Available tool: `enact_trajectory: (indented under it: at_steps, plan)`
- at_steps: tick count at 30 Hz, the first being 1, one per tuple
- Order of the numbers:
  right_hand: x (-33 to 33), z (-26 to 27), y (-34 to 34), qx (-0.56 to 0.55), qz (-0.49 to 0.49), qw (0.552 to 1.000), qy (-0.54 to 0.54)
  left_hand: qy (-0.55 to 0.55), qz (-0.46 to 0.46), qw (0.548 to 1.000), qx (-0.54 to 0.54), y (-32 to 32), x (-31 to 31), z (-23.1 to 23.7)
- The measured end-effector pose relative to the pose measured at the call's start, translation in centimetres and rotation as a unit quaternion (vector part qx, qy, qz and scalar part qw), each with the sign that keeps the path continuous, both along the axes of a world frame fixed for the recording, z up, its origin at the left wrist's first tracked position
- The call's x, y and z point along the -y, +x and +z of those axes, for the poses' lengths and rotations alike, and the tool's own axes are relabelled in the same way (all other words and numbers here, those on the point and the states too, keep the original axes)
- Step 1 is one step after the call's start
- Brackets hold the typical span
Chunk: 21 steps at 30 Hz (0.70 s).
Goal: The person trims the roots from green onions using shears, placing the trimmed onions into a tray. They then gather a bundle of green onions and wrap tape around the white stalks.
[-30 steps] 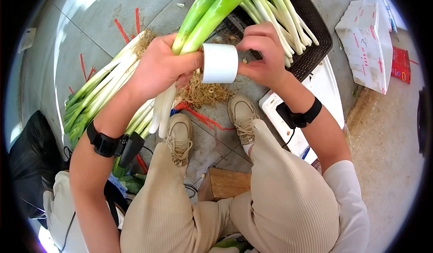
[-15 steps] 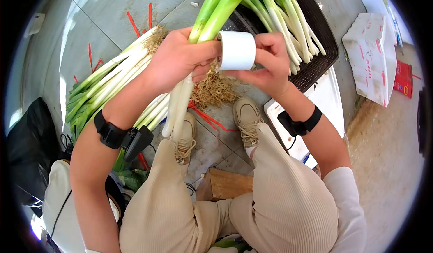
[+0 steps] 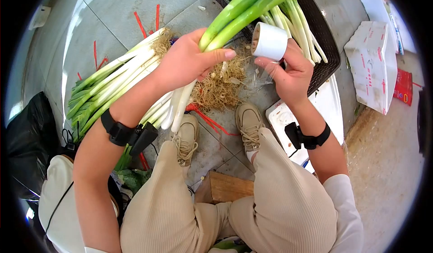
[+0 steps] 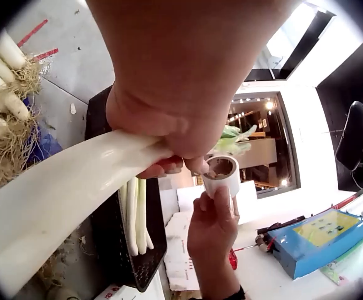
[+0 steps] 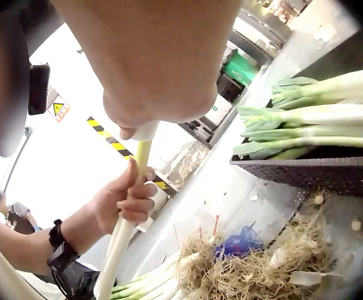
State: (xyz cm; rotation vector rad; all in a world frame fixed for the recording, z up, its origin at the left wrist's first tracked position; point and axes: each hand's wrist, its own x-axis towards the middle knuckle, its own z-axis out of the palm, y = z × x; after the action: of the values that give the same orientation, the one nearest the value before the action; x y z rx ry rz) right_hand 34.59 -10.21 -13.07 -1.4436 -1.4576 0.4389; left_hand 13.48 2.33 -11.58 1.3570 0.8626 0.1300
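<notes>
My left hand (image 3: 187, 61) grips a few long green onions (image 3: 181, 106), white ends hanging toward my knees and green leaves rising to the upper right. The thumb lies across the stalks, pointing at a roll of tape (image 3: 272, 41). That white roll is in my right hand (image 3: 294, 79), tilted so its brown core faces left, a short gap from the stalks. Below the roll a loose piece of clear tape (image 3: 265, 76) shows by the right fingers. In the left wrist view, the thumb and fingers of the right hand (image 4: 213, 231) hold the roll from below.
A dark woven basket (image 3: 332, 38) of green onions stands at the upper right. On the floor lie a rooted onion bundle (image 3: 115, 79), a heap of roots (image 3: 221, 88) and red ties (image 3: 212, 123). A white carton (image 3: 372, 65) is at right, a wooden block (image 3: 230, 187) between my legs.
The tape roll has moved right, away from the stalks, and tipped to show its core, with clear tape now visible below it. The onions' leaves lean further right.
</notes>
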Motion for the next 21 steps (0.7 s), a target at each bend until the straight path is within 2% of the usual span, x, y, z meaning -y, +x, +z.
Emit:
enact_trajectory:
  at_steps: [1,2,4,5,7,8,9,10,11,13,15,16,18,21]
  plan:
    - [0.2,0.2,-0.1,-0.078,-0.020,0.995,-0.064,0.000,0.000,1.000,0.000,0.0,0.2,-0.2]
    - [0.4,0.5,-0.2,-0.078,-0.020,0.995,-0.064,0.002,0.008,1.000,0.013,0.1,0.5,-0.3]
    - [0.4,1.5,-0.4,-0.143,-0.032,0.973,-0.180,0.004,0.017,1.000,0.026,0.0,0.7,-0.5]
    - [0.4,1.6,-0.8,-0.143,-0.031,0.973,-0.179,0.003,0.016,0.999,0.031,0.0,0.7,-0.6]
    - [0.2,1.6,-1.6,-0.225,-0.036,0.950,-0.215,0.002,0.014,0.999,0.036,0.0,0.6,-0.5]
    - [0.1,1.7,-1.6,-0.225,-0.036,0.950,-0.215,0.062,0.004,0.998,0.001,0.0,0.5,-0.4]
    - [-0.1,2.0,-1.6,-0.175,-0.023,0.948,-0.265,0.121,-0.006,0.992,-0.034,0.0,0.5,-0.3]
    - [-0.4,2.4,-1.6,-0.124,-0.010,0.941,-0.315,0.121,-0.007,0.992,-0.035,0.1,0.4,-0.4]
    - [-0.7,3.0,-2.0,-0.100,-0.010,0.944,-0.315,0.126,-0.003,0.991,-0.042,0.1,0.4,-0.6]
    - [-1.2,3.6,-2.3,-0.097,-0.015,0.940,-0.327,0.129,0.000,0.990,-0.050,0.0,0.4,-1.1]
    - [-1.7,3.8,-2.4,-0.095,-0.020,0.936,-0.340,0.205,-0.017,0.978,-0.034,0.0,0.5,-1.3]
    - [-1.9,3.8,-2.4,-0.091,-0.032,0.936,-0.339,0.204,-0.019,0.978,-0.035,0.0,0.6,-1.0]
    - [-2.3,3.6,-2.2,-0.088,-0.043,0.936,-0.339,0.242,-0.052,0.963,-0.103,0.0,0.9,-0.2]
    - [-2.4,3.3,-2.1,-0.067,-0.046,0.926,-0.370,0.226,-0.059,0.965,-0.117,0.1,1.3,0.3]
